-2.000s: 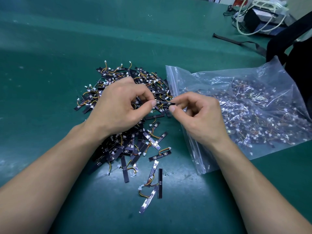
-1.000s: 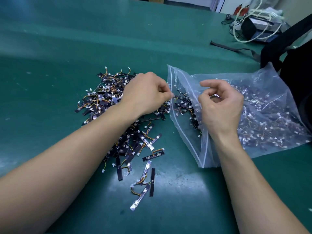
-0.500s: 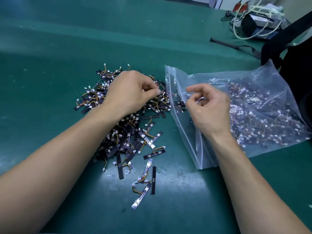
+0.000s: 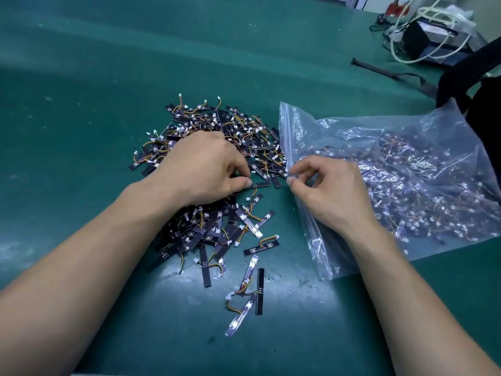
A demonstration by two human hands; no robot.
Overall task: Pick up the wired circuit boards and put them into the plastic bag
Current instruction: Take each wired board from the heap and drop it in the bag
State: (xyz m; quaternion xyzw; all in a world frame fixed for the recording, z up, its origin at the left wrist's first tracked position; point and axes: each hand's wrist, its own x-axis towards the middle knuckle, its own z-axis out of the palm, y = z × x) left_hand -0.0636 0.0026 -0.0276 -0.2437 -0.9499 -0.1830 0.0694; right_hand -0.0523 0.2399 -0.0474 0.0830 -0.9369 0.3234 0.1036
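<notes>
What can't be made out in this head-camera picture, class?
Head view:
- Black wired circuit boards beneath the left hand: hand and forearm cover them.
- Boards inside the clear plastic bag: glare and creases blur them.
- Whether the right hand pinches the bag's rim: film too faint.
- Black object, right edge: cut off.

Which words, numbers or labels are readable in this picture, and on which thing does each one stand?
No text can be read.
On the circuit boards: small pale marks, too small to read.
On the plastic bag: no print visible.
On the black box at the far right: a pale sheet, too blurred to read.
</notes>
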